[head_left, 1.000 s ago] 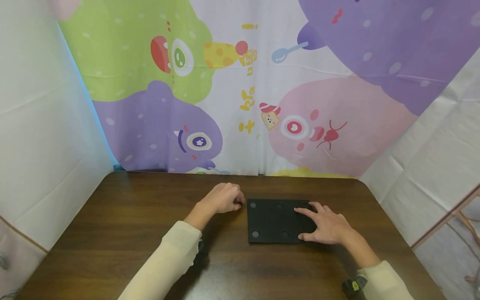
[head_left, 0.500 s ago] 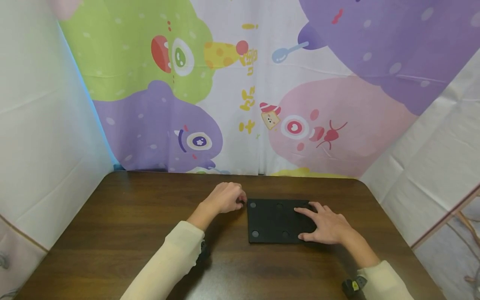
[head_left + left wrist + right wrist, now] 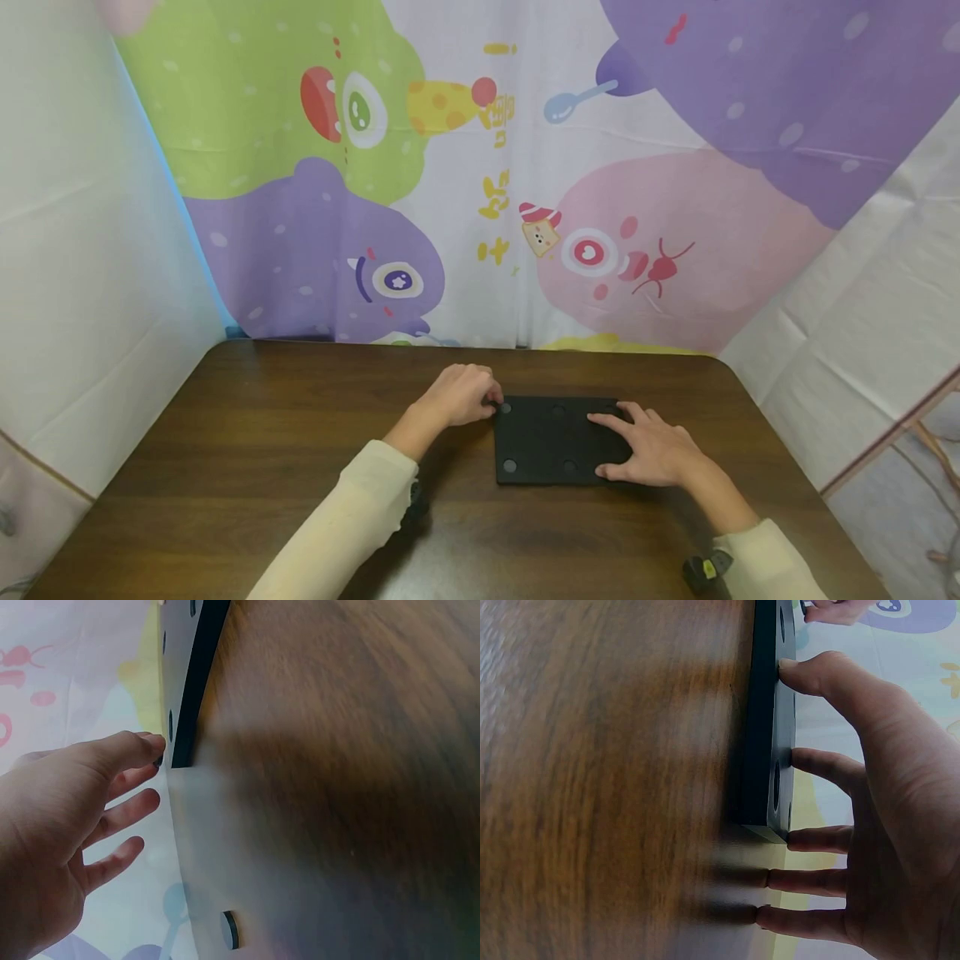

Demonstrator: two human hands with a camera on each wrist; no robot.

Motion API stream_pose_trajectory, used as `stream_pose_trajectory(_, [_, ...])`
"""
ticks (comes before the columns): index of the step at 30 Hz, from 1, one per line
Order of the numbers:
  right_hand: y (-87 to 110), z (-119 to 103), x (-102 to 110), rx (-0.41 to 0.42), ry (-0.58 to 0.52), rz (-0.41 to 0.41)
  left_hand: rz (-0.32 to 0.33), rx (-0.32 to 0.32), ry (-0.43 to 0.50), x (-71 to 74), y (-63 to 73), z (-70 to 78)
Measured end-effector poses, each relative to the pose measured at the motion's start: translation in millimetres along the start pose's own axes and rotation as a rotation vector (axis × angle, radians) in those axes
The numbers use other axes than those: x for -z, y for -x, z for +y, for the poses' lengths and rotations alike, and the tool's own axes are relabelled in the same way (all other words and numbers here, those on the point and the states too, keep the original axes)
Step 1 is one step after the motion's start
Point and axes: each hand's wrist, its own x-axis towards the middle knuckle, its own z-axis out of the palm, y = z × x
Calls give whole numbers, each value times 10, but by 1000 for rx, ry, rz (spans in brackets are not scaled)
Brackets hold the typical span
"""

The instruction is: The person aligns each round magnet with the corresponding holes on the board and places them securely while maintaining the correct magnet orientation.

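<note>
A black rectangular board (image 3: 543, 442) with round recesses lies flat on the wooden table. At its far left corner my left hand (image 3: 463, 395) pinches a small dark piece (image 3: 158, 760) between thumb and forefinger; most of it is hidden by the fingertips. The other fingers of that hand are loosely bent. My right hand (image 3: 654, 450) spreads over the board's right end, its thumb (image 3: 793, 669) pressing near the front edge and its forefinger on top. Its outer fingers reach past the end towards the tabletop. One small dark disc (image 3: 230, 930) rests on the table in the left wrist view.
The brown wooden table (image 3: 262, 467) runs back to a cartoon-printed curtain (image 3: 487, 317). White cloth walls (image 3: 112, 250) stand at both sides. A small black device (image 3: 707, 571) is worn at the right wrist.
My left hand has moved slightly right, from beside the board to its far left corner. The right hand and the board have stayed in place.
</note>
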Motion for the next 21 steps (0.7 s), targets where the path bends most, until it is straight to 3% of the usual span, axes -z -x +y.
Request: stream_pose_trajectory(21, [6,-3,-5,-1,3,8,20,-30,-19,-17,-176,135])
